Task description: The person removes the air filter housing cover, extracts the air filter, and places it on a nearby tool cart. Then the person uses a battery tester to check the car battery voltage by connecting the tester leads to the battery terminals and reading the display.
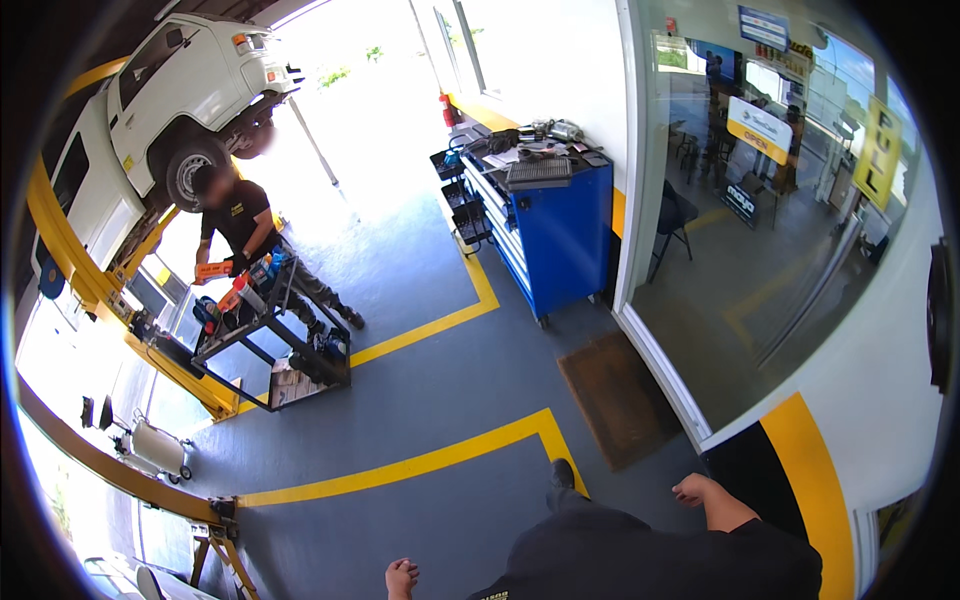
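Observation:
My left hand [402,577] hangs low near the bottom edge, fingers curled in, with nothing visible in it. On the other side my right hand [690,490] is loosely closed and also shows nothing held. It hangs near a brown doormat [618,400] and the glass door [760,220]. Neither hand touches anything. One of my shoes [563,474] rests by the corner of a yellow floor line [400,467].
A blue tool cabinet [565,235] stands ahead, its top cluttered with parts. To the left, a person [240,220] holding an orange box [214,270] stands behind a black cart [310,370]. A white vehicle [190,90] is raised on a yellow lift [75,245].

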Available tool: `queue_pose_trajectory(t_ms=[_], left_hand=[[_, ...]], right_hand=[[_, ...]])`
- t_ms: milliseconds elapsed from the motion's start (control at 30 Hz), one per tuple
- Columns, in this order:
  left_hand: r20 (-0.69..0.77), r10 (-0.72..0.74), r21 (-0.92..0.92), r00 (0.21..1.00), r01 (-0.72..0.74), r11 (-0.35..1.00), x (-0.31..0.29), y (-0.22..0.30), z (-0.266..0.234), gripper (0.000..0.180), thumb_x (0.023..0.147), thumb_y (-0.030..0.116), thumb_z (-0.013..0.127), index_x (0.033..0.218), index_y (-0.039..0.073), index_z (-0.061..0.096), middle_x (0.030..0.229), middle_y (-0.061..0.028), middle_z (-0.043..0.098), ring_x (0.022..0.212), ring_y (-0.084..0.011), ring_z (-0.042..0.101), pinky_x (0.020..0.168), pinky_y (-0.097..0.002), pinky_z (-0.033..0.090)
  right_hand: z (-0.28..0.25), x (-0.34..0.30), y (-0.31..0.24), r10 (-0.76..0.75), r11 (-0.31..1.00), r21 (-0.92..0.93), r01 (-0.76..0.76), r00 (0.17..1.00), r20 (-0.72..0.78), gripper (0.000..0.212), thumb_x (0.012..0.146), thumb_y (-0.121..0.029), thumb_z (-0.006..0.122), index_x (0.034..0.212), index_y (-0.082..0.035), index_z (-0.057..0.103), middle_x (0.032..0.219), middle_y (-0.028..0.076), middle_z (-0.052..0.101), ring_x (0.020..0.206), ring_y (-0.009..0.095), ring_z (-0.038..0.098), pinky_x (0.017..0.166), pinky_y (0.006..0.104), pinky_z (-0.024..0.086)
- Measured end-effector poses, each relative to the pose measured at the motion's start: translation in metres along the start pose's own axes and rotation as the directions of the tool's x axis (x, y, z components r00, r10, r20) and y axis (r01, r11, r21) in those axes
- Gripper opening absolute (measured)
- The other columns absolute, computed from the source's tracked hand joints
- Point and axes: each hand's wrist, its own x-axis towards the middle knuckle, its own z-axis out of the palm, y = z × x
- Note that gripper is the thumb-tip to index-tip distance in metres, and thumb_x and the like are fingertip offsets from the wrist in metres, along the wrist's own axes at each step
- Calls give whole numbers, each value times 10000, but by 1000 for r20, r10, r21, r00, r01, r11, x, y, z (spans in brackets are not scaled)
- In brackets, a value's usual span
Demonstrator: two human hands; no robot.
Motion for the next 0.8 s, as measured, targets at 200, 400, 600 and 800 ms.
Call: queue_pose_trajectory(t_ms=[200, 400, 600, 800], left_hand=[[370, -75, 304, 926, -45, 952, 46, 95, 120, 302, 1040, 229, 604, 1312, 98, 602, 1019, -113, 751, 981, -257, 716, 823, -397, 555], [354, -170, 218, 919, 96, 971, 140, 237, 212, 307, 1041, 233, 604, 1320, 104, 599, 1037, -108, 747, 984, -259, 715, 820, -397, 553], [354, -130, 183, 926, 68, 981, 283, 377, 238, 312, 1042, 236, 604, 1327, 111, 597, 1054, -104, 744, 986, -261, 714, 816, -397, 550], [216, 74, -128, 974, -47, 991, 383, 583, 231, 324, 1046, 252, 593, 1342, 121, 586, 1107, -93, 732, 978, -258, 708, 814, -393, 544]], right_hand=[[-54, 17, -357, -291, 955, 81, 285, 954, 73, 260, 1029, -303, 634, 983, -55, 696, 848, 45, 696, 696, 160, 623, 598, 321, 500], [-87, -74, -793, -883, 468, 278, 839, 457, 107, 244, 1018, -283, 648, 1107, -55, 647, 947, 34, 704, 807, 119, 663, 700, 269, 513], [-133, -121, -1110, -954, 169, 268, 948, 226, -197, 187, 1007, -208, 630, 1095, -43, 630, 881, 41, 731, 766, 104, 685, 650, 257, 518], [-252, -95, -1341, -930, 174, -48, 984, 148, -337, 329, 942, -205, 697, 1199, -4, 652, 947, 97, 763, 772, 146, 719, 690, 299, 559]])
